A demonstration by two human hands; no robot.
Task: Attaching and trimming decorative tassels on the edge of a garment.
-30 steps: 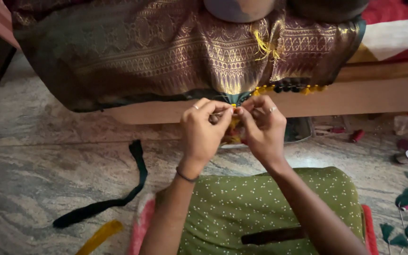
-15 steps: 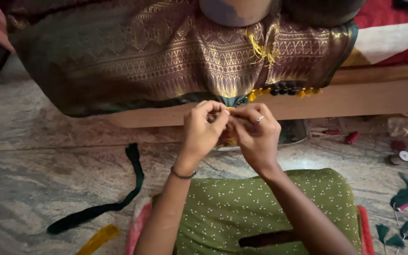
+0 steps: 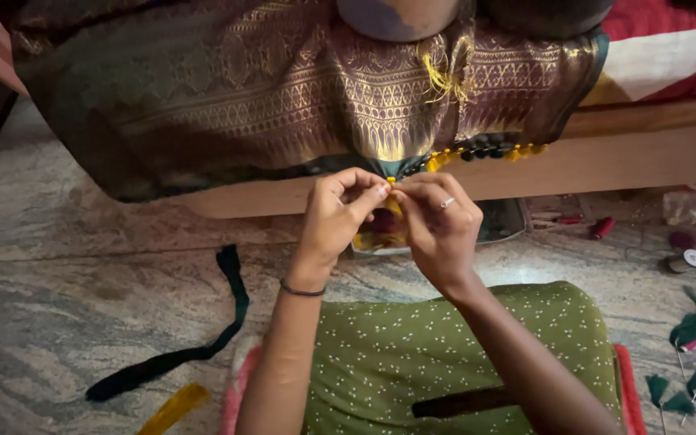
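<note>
Two hands work on the edge of a shiny cloth

The left hand (image 3: pixel 340 213) and the right hand (image 3: pixel 438 221) meet just under the hanging edge of the dark green and gold cloth (image 3: pixel 283 89), which drapes over a wooden ledge (image 3: pixel 630 157). Both hands have their fingertips pressed together, pinching a small yellow bit of fringe (image 3: pixel 394 193) at the cloth's bottom point. To the right of that point, a row of yellow and dark tassels (image 3: pixel 485 151) hangs along the same edge. The tiny bit could slip out of the fingers, or a hard pull could drag the cloth off the ledge. Below the cloth, behind the hands, sits a small tray (image 3: pixel 380 234) with something red and yellow inside. Thread spools (image 3: pixel 686 258) lie on the floor far right of the cloth; their labels are too small to tell.
</note>
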